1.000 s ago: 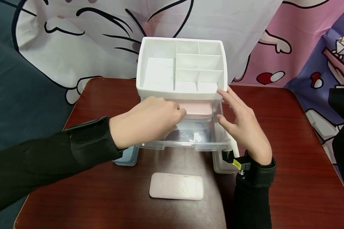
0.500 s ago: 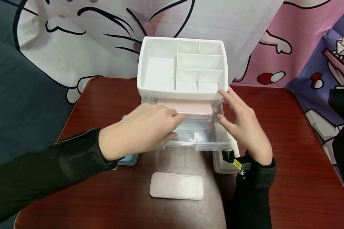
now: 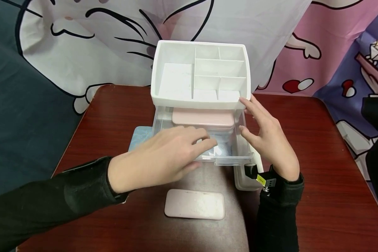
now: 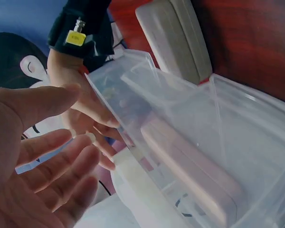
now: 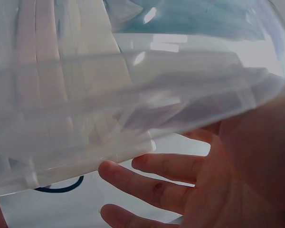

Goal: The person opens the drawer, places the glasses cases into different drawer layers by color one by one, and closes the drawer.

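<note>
A white organizer (image 3: pixel 176 82) with a compartmented top stands at the table's back, its clear drawer (image 3: pixel 233 160) pulled out below. Inside the drawer, towards the back, lies a pale pink case (image 3: pixel 204 118); the left wrist view shows this case (image 4: pixel 190 171) through the clear plastic. My left hand (image 3: pixel 165 154) hovers over the drawer's front left part with fingers loosely extended and nothing in them. My right hand (image 3: pixel 267 136) touches the organizer's right front corner with its fingertips, the thumb held apart beside the drawer; the right wrist view shows these fingers (image 5: pixel 147 183) nearly straight.
Another pale pink case (image 3: pixel 194 204) lies flat on the brown table (image 3: pixel 327 168) in front of the drawer. A blue case (image 3: pixel 140 135) sits at the drawer's left, partly hidden by my left hand. An off-white case (image 3: pixel 246 180) lies at its right. A printed cloth (image 3: pixel 113 63) hangs behind.
My left hand has drawn back from the pink case in the drawer towards the front, its fingers loosening and uncovering the case. The right hand stays at the organizer's corner.
</note>
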A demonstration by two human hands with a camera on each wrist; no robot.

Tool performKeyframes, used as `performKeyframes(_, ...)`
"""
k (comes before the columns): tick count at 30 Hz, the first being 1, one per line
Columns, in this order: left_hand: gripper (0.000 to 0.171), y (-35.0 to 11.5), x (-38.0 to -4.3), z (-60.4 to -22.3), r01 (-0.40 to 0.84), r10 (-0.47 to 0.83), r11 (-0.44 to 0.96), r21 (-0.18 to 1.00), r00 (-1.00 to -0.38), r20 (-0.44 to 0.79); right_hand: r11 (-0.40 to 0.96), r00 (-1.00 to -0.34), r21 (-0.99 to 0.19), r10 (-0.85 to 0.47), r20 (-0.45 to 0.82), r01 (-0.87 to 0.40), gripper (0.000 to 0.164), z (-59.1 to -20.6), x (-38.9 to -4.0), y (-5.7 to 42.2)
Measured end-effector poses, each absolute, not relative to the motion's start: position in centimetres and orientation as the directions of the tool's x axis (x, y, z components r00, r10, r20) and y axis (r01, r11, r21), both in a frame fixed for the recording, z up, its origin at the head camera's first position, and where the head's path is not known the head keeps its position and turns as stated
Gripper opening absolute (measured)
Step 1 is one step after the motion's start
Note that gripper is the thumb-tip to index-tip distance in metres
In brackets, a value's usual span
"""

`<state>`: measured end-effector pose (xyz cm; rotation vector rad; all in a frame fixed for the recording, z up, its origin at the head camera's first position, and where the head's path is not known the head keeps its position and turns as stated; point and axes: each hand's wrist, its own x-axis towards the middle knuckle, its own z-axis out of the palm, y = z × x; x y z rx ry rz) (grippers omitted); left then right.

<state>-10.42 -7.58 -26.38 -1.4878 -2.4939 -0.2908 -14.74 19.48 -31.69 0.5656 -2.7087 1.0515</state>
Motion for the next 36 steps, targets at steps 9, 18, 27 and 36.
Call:
performKeyframes(9,0.054,-7.2,-8.7,-26.8,0.915,0.897,0.4,0.056,-0.403,0.182,0.671,-0.911,-0.616,-0.283,0.301,-0.412,0.071,-31.5,-14.7,19.5)
performKeyframes(18,0.063,-7.0,-7.6,-28.4,0.927,0.924,0.374,-0.013,-0.372,0.087,0.671,-0.912,-0.619,-0.28,0.299,-0.409,0.071,-31.6,-14.7,19.6)
performKeyframes(27,0.067,-6.9,-7.1,-30.9,0.914,0.916,0.401,-0.059,-0.4,0.018,0.67,-0.91,-0.617,-0.285,0.3,-0.413,0.07,-31.8,-14.8,19.5)
performKeyframes(36,0.065,-6.8,-6.8,-33.7,0.892,0.891,0.452,-0.03,-0.452,-0.035,0.67,-0.911,-0.617,-0.285,0.298,-0.412,0.07,-31.8,-14.7,19.5)
